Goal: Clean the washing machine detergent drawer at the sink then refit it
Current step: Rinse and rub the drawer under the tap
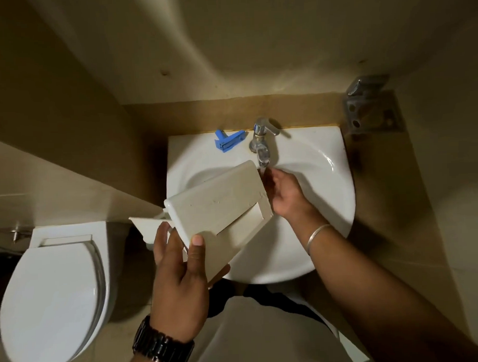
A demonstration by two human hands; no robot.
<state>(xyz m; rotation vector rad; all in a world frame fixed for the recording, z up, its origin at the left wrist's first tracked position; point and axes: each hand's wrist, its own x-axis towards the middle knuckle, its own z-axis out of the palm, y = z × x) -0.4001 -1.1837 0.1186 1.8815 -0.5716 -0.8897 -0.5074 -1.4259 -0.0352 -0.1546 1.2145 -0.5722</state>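
Both hands are at the sink [321,161]: the left hand [179,275] grips the detergent drawer [219,206], underside up and tilted over the basin, thumb on its panel. The right hand [285,195] holds the drawer's far end beneath the tap [261,142], fingers curled. A blue insert [228,142] lies on the rim.

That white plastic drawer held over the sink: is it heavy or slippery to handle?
The drawer is probably light: the left hand alone grips one end and holds it tilted. It looks like stiff plastic, with no sag. Under the running tap, it is likely wet and slippery.
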